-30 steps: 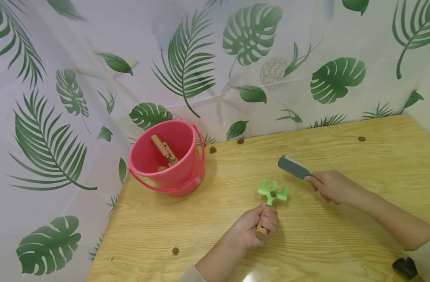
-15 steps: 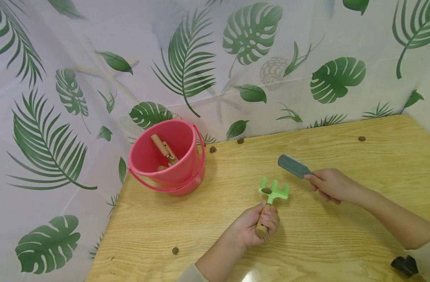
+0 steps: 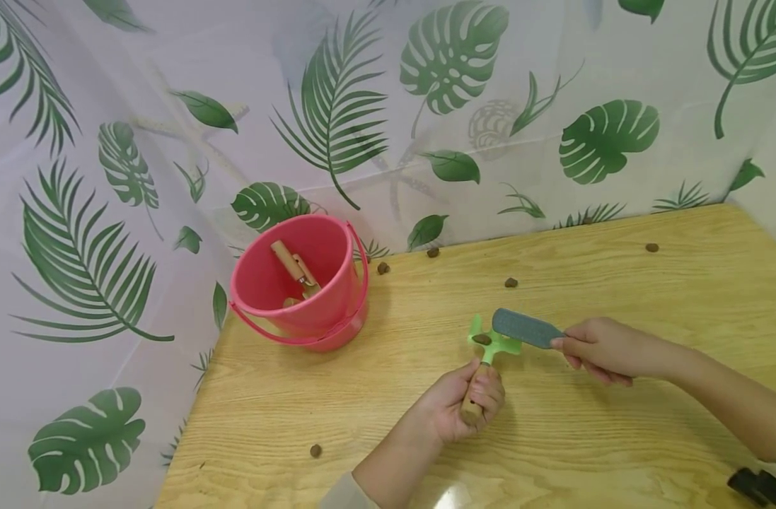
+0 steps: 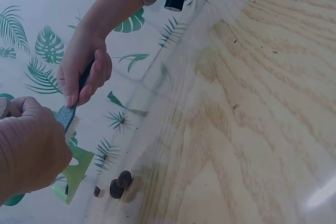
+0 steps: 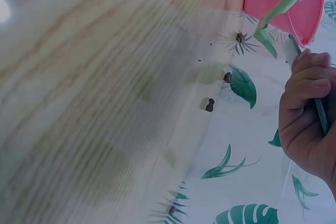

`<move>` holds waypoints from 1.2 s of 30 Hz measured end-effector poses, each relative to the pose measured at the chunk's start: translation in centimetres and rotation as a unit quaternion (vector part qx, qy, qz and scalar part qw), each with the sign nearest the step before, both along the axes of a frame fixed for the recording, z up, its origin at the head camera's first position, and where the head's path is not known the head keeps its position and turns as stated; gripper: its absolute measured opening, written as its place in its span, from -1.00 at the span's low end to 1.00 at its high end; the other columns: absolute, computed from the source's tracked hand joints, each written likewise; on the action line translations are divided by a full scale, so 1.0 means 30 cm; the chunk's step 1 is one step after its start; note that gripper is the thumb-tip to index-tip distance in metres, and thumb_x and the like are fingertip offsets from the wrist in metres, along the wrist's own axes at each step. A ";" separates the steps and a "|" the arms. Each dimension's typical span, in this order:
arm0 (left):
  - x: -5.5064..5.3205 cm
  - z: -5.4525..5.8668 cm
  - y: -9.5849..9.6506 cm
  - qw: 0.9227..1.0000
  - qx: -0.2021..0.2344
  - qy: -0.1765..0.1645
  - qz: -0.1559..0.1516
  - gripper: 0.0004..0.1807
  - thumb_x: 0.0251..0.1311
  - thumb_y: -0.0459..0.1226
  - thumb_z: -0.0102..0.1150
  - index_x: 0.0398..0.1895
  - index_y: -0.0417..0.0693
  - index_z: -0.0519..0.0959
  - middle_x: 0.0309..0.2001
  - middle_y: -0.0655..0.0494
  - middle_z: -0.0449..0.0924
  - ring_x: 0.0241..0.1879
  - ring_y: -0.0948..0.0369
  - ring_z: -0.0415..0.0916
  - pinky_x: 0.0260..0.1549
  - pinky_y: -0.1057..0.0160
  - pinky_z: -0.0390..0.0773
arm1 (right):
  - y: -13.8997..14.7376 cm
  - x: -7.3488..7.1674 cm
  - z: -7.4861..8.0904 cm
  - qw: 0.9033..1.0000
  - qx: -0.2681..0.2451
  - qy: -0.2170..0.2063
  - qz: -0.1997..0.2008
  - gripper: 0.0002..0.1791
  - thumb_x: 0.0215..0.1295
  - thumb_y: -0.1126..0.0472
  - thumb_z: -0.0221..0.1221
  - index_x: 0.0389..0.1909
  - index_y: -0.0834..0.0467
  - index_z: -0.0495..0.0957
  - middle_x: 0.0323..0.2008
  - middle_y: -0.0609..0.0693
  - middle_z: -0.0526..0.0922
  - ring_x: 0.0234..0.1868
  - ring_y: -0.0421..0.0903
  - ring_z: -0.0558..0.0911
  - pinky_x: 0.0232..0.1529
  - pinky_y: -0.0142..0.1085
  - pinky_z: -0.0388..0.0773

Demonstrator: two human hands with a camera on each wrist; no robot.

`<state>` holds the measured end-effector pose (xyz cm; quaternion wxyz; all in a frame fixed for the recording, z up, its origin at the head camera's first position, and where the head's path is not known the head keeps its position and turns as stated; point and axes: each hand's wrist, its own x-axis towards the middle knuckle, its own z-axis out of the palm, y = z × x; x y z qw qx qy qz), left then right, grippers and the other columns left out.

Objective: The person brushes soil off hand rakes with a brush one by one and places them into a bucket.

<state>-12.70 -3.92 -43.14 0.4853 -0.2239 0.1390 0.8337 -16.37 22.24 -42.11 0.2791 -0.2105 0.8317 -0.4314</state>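
My left hand (image 3: 460,406) grips the wooden handle of a small light-green hand rake (image 3: 504,345), tines pointing away from me. A brown pebble (image 3: 482,340) lies on the rake's head. My right hand (image 3: 607,350) holds a flat grey-blue brush (image 3: 524,328) by its narrow end, fingers curled round it in the right wrist view. Pale bristles (image 5: 292,51) show along its edge there. In the head view the brush's broad end overlaps the right-hand tines.
A pink bucket (image 3: 346,322) with wooden-handled tools (image 3: 288,261) inside stands at the table's (image 3: 267,396) back left. Loose pebbles lie about: one behind the brush (image 3: 511,282), one at front left (image 3: 315,450), several near the back edge (image 3: 433,252). A leaf-patterned cloth (image 3: 375,106) hangs behind.
The brush has moved towards me over the rake, uncovering a pebble behind it. The pebble on the rake has shifted left since the first frame. My left hand has stayed nearly still.
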 end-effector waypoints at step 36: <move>0.027 0.038 0.023 0.998 -0.004 0.039 -0.049 -0.53 0.47 0.01 -0.43 -0.46 -0.06 0.34 -0.66 0.29 0.26 -0.74 0.46 0.22 -0.69 0.74 0.13 | -0.117 0.004 -0.002 0.995 0.073 0.063 0.035 -0.59 0.49 0.04 -0.12 -0.54 0.16 0.38 -0.86 -0.21 0.20 -0.88 -0.35 0.17 -0.84 -0.51 0.16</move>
